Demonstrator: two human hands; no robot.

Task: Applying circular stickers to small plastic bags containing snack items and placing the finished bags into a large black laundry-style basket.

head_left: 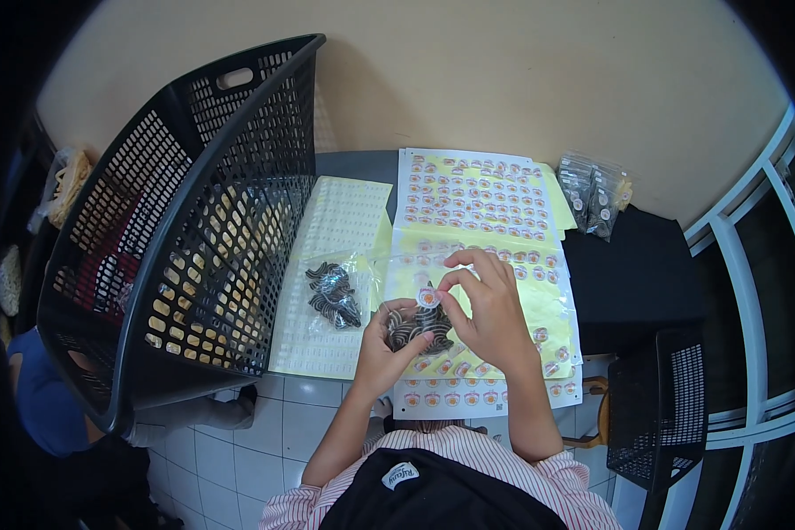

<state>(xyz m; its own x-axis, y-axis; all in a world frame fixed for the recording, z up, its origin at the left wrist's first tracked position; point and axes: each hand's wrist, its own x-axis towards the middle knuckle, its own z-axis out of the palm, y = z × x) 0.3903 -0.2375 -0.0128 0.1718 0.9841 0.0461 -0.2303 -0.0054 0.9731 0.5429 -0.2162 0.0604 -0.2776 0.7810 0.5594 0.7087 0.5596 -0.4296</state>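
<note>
My left hand (385, 353) grips a clear plastic bag (420, 334) of dark, pale-striped pieces, its thumb lying across the front. Over that bag, my right hand (490, 314) pinches a small round sticker (428, 298) with an orange centre between thumb and forefinger. Whether the sticker touches the plastic, I cannot tell. Below both hands lie yellow-backed sheets of round stickers (473, 203), some spots bare. To the left, a second clear bag of striped pieces (333, 294) rests on a sheet of small pale labels (327, 212).
A large black slatted basket (212, 168) stands tilted at the left, with bags of yellowish pieces showing through its side. Several filled bags (592, 196) lie at the back right on a black cloth (632, 274). A smaller black basket (658, 411) is lower right. A person in blue (49, 389) is at far left.
</note>
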